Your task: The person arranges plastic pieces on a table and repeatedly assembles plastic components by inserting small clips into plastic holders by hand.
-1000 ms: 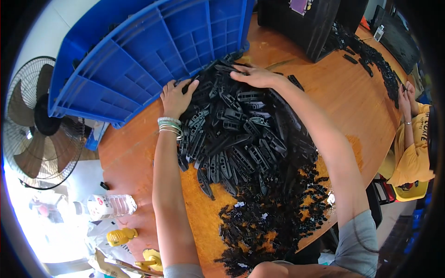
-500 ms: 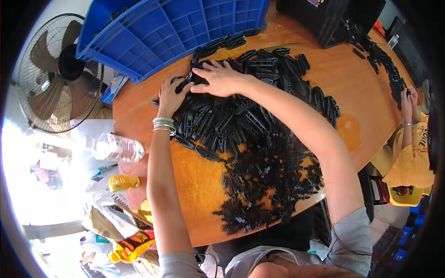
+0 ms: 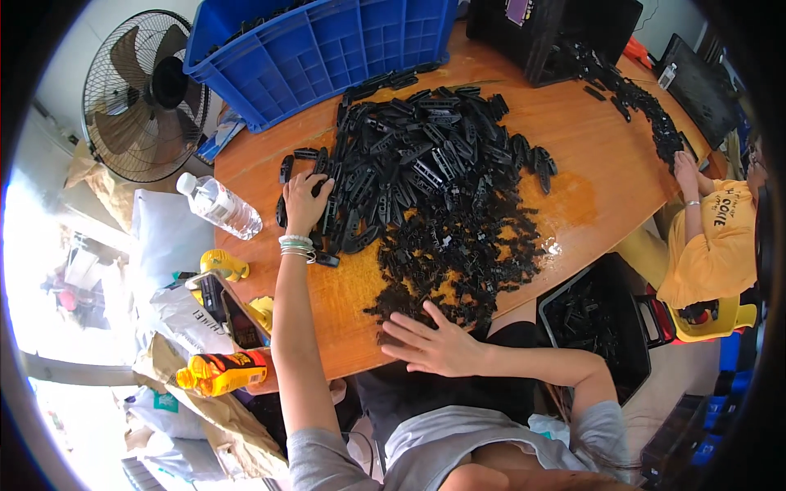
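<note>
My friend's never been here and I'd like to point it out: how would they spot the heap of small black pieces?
Find the blue crate at the far side of the wooden table. Come nearer, past the long slotted black parts, to the heap of small black pieces by the spread right hand. Its bits are far smaller than those parts, with tabletop showing between them.

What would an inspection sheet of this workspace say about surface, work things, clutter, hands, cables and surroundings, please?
Surface: wooden table, partly covered.
Job's things: large black parts heaped; small black parts spread nearer the person.
Clutter: clear bottle and orange bottle at left.
Hands: left hand at the heap's left side, grip unclear; right hand open, fingers spread, by the near edge.
Cables: none clearly identifiable.
Surroundings: fan left, blue crate at far side, co-worker right.
</note>
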{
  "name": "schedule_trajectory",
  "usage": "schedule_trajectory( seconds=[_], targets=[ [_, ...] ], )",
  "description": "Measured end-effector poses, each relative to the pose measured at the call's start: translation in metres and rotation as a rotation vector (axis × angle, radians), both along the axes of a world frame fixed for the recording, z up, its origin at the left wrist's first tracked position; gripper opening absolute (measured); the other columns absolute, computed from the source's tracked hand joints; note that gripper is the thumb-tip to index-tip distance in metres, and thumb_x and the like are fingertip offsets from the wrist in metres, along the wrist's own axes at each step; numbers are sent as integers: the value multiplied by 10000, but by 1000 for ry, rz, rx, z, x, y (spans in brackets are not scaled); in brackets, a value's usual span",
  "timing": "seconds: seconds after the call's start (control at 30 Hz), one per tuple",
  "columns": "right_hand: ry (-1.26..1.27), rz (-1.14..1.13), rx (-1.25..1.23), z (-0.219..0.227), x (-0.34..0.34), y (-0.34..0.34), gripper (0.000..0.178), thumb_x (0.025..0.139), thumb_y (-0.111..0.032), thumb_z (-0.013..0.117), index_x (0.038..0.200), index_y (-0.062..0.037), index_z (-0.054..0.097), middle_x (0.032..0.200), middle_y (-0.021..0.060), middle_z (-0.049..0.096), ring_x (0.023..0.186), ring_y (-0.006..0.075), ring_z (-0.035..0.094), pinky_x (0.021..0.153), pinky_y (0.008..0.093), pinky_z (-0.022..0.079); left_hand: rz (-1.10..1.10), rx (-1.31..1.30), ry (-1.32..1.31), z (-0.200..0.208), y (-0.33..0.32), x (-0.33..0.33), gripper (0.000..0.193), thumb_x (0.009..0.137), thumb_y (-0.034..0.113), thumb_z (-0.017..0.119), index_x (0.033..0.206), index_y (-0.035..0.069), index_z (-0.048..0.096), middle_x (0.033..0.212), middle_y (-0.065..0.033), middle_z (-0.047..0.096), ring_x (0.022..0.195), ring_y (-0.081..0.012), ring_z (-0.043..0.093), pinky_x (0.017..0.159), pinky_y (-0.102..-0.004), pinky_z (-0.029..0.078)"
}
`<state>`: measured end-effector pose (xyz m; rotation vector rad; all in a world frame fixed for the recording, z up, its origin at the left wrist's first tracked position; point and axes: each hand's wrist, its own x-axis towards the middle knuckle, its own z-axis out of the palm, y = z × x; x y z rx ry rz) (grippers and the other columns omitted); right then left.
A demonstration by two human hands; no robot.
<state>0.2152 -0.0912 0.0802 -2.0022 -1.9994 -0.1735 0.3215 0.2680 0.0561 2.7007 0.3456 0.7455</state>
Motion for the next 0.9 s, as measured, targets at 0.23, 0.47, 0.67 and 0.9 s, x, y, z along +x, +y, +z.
schedule_trajectory(
  seconds=[0.23, 0.47, 0.67, 0.9],
  targets=[
    [-19, -118, 107, -22, 13, 13, 563, 816, -399, 608, 1301, -141, 484, 1418, 138, 367, 1366, 280, 267, 1024, 667, 203, 60, 47, -35, 3, -20, -36, 317, 840, 350, 609, 957, 64, 682, 1078, -118, 608, 1045, -305, 532, 965, -418, 341],
    [3, -150, 133, -24, 10, 11, 555, 846, -419, 574, 1306, -124, 480, 1424, 142, 363, 1367, 285, 265, 1040, 645, 206, 176, -1, 30, 3, -52, -71, 346, 841, 377, 611, 993, 71, 665, 1164, -131, 573, 1137, -306, 486, 1023, -469, 279],
    [45, -143, 147, -26, 15, 2, 560, 859, -404, 562, 1308, -81, 471, 1416, 154, 373, 1367, 291, 269, 1067, 619, 181, 98, -58, -316, 31, -97, -110, 229, 817, 164, 685, 989, 24, 629, 1148, -191, 560, 1113, -314, 514, 938, -373, 405],
    [68, -210, 345, -1, -14, -36, 380, 760, -143, 669, 1118, -27, 612, 1201, 121, 557, 1151, 265, 519, 1014, 446, 353, 89, -177, -38, 27, -136, -197, 169, 765, 57, 681, 892, -15, 596, 875, -146, 556, 832, -329, 530, 750, -386, 435]
  ],
)
